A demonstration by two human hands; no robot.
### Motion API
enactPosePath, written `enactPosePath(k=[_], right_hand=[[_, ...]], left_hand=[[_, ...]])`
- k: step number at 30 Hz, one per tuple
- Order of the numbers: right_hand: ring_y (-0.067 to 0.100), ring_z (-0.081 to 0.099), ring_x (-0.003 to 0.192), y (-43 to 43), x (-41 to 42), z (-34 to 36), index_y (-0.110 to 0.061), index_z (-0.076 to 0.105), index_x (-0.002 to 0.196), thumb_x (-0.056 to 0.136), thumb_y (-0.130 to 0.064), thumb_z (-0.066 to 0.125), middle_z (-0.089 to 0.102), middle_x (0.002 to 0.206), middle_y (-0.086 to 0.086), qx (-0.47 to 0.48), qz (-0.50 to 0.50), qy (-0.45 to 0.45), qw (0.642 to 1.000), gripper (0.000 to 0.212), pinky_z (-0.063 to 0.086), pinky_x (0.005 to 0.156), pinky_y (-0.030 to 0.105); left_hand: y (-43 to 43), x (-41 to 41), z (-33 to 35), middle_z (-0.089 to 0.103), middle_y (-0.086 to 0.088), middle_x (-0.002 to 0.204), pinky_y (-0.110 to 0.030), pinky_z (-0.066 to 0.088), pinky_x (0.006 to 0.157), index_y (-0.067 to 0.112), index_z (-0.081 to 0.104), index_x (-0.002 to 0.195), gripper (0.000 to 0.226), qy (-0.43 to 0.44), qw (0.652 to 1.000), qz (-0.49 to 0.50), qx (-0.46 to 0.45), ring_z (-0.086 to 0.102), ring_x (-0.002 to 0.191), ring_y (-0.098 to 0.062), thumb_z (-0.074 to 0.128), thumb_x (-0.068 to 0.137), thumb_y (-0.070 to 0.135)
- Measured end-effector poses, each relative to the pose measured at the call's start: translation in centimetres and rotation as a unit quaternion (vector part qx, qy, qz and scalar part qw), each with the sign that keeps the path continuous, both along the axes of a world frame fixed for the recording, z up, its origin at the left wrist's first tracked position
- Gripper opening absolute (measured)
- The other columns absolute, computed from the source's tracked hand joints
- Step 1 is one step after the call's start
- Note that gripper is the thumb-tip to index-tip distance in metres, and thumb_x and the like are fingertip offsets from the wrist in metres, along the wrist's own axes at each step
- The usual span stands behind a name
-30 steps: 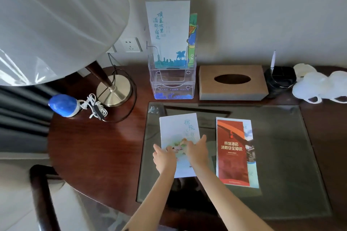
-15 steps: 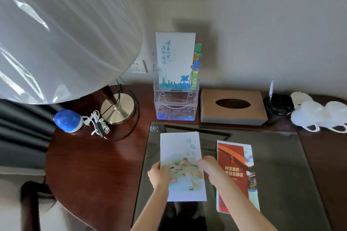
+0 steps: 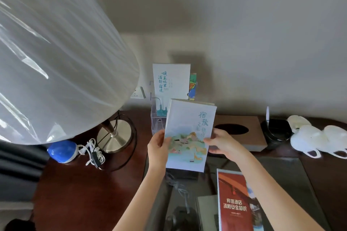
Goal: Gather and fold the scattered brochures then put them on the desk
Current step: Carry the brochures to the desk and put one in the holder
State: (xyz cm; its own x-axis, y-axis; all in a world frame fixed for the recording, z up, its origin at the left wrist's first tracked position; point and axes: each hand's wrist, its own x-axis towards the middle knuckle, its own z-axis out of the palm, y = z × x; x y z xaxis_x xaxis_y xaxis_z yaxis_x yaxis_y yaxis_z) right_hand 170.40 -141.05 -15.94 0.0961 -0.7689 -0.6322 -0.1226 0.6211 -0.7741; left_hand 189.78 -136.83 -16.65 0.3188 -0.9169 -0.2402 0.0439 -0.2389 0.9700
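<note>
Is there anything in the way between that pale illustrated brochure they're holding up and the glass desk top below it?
Nothing visible blocks it. Left hand and right hand hold the pale illustrated brochure above a bare stretch of the glass desk top. The red brochure lies nearer the person and to the right, not underneath.

held brochure (image 3: 189, 135): pale blue-white, teal lettering, green and orange landscape drawing
flat brochure (image 3: 234, 202): deep red-orange, white lettering
surface (image 3: 90, 189): dark reddish-brown wood
tissue box (image 3: 244, 133): tan
lampshade (image 3: 56, 58): white, glossy streaks
</note>
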Motion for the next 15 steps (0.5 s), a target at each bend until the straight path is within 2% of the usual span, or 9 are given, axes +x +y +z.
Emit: enactPosePath(k=[2,4,7,10,13,15], right_hand=[[0.026,0.061,0.105,-1.3,-0.3,0.6,-0.010,0.053,0.110,0.087,0.003,0.059,0.062,0.116,0.010,-0.045,-0.034,0.000,0.998,0.027,0.052,0.082,0.037],[0.027,0.061,0.105,-2.7,-0.5,1.3,-0.004,0.052,0.111,0.087,0.003,0.058,0.060,0.115,0.015,-0.080,-0.066,0.001,0.995,0.025,0.053,0.079,0.036],[0.027,0.061,0.104,-4.8,-0.8,2.3,0.000,0.053,0.108,0.089,0.000,0.057,0.059,0.117,0.019,-0.096,-0.062,-0.015,0.993,0.019,0.053,0.082,0.037],[0.023,0.061,0.103,-6.7,-1.0,3.5,-0.005,0.053,0.106,0.089,-0.003,0.058,0.060,0.116,0.012,-0.114,-0.027,-0.021,0.993,0.018,0.054,0.078,0.031],[0.017,0.062,0.097,-8.6,-0.8,4.7,-0.011,0.051,0.108,0.088,-0.002,0.059,0.062,0.105,0.002,-0.151,-0.021,-0.026,0.988,0.023,0.054,0.071,0.025],[0.013,0.064,0.090,-9.9,-0.4,5.0,-0.011,0.056,0.111,0.089,-0.001,0.059,0.065,0.101,0.000,-0.184,-0.018,-0.022,0.982,0.025,0.055,0.068,0.022]], left_hand=[[-1.2,-0.2,0.7,0.070,-0.006,0.097,-0.036,0.055,0.081,0.013,0.064,0.100,0.023,0.004,1.000,-0.008,-0.024,0.067,0.092,-0.023,0.055,0.088,-0.004],[-2.7,-0.4,1.3,0.071,-0.005,0.098,-0.032,0.055,0.080,0.013,0.064,0.101,0.023,0.005,0.999,-0.011,-0.045,0.067,0.092,-0.022,0.056,0.087,-0.004],[-4.8,-0.4,1.8,0.070,-0.007,0.101,-0.035,0.054,0.084,0.011,0.063,0.102,0.022,0.034,0.998,0.006,-0.058,0.067,0.095,-0.024,0.056,0.088,-0.004],[-6.4,0.0,2.2,0.071,-0.011,0.102,-0.036,0.055,0.082,0.006,0.062,0.104,0.021,0.071,0.995,0.007,-0.070,0.067,0.094,-0.025,0.056,0.088,-0.005],[-8.1,0.5,3.1,0.072,-0.004,0.096,-0.029,0.057,0.077,0.011,0.064,0.098,0.021,0.092,0.991,0.011,-0.096,0.068,0.091,-0.021,0.056,0.087,-0.005],[-9.6,0.9,3.8,0.071,-0.003,0.096,-0.032,0.055,0.081,0.013,0.063,0.097,0.022,0.099,0.989,0.018,-0.112,0.067,0.093,-0.022,0.057,0.087,-0.005]])
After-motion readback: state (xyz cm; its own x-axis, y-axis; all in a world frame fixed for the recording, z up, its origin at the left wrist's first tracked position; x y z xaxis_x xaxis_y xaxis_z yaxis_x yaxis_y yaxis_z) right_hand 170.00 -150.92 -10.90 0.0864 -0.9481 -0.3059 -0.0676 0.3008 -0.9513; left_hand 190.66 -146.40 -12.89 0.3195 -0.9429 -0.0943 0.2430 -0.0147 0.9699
